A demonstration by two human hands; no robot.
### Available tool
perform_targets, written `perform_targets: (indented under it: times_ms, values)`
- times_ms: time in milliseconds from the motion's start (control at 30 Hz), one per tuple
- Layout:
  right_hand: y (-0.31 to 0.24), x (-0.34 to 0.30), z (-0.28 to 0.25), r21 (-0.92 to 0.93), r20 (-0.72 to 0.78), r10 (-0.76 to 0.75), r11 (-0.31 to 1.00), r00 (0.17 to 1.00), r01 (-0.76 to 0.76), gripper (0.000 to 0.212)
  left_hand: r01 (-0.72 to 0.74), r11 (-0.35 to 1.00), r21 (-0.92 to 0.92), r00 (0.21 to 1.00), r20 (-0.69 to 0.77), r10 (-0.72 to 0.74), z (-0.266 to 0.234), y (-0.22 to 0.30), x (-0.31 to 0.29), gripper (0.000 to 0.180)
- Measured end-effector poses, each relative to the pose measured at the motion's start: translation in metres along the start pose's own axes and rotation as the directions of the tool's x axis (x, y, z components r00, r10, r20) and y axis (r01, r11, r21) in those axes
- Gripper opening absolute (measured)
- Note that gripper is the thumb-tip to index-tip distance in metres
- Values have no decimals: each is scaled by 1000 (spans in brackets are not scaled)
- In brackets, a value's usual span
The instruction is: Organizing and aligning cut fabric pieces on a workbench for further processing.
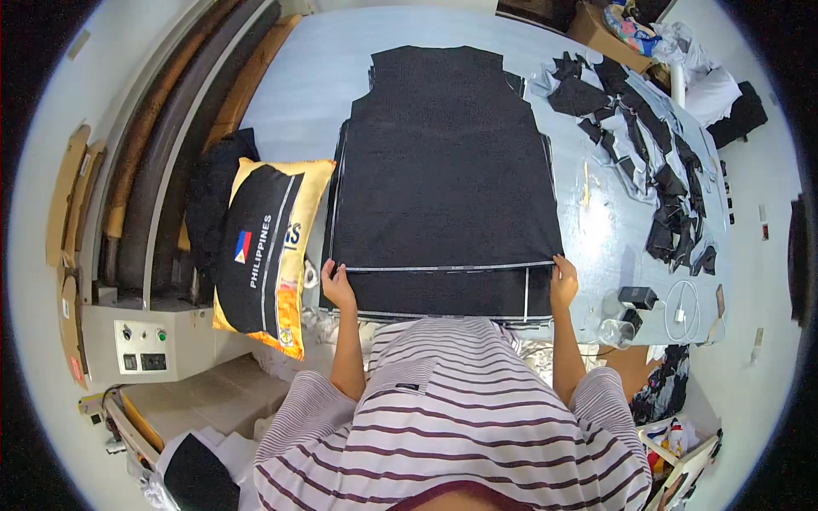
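A black cut fabric panel [447,170], shaped like a shirt body with neck and shoulders pointing away from me, lies flat on top of a stack of similar black pieces [426,294]. Its near edge carries a thin pale printed strip. At that edge's left corner my left hand [338,287] is closed, fingers pinching the cloth. My right hand [563,283] pinches the right corner in the same way. Layers of the stack show beyond the panel's sides and below its near edge.
The pale blue table [341,51] bears black fabric scraps [656,153] at right. Near its right front are a clear cup [617,332], a small black box [637,296] and a white cable [682,311]. A yellow and black pillow [256,247] sits left, beside long fabric rolls [170,128].
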State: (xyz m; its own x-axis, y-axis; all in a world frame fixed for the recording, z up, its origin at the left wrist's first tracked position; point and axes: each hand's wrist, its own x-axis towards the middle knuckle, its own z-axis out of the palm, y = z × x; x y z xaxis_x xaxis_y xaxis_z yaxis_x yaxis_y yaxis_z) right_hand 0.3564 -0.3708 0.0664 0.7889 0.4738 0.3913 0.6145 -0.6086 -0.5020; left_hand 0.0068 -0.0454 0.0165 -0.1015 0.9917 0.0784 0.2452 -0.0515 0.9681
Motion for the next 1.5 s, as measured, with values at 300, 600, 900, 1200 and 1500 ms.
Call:
perform_targets:
  times_ms: [300,600,900,1200,1500]
  values:
    - [5,-93,-22,-61,28,-5,998,1000,6,17,23,996,84,997,74,-29,-46,-9,-20,31]
    - [0,-112,-27,-48,81,42,998,996,-38,17,8,991,133,999,42,-14,-69,-14,-37,29]
    - [6,-121,-31,-99,107,58,994,993,-48,20,-64,987,146,998,0,64,-81,-19,-48,27]
    - [5,-131,-33,-144,108,58,989,992,-42,23,-70,979,191,998,17,68,-93,-24,-49,28]
    - [-23,-94,-23,-224,71,-22,974,997,37,41,-435,722,538,900,285,330,-23,32,-69,30]
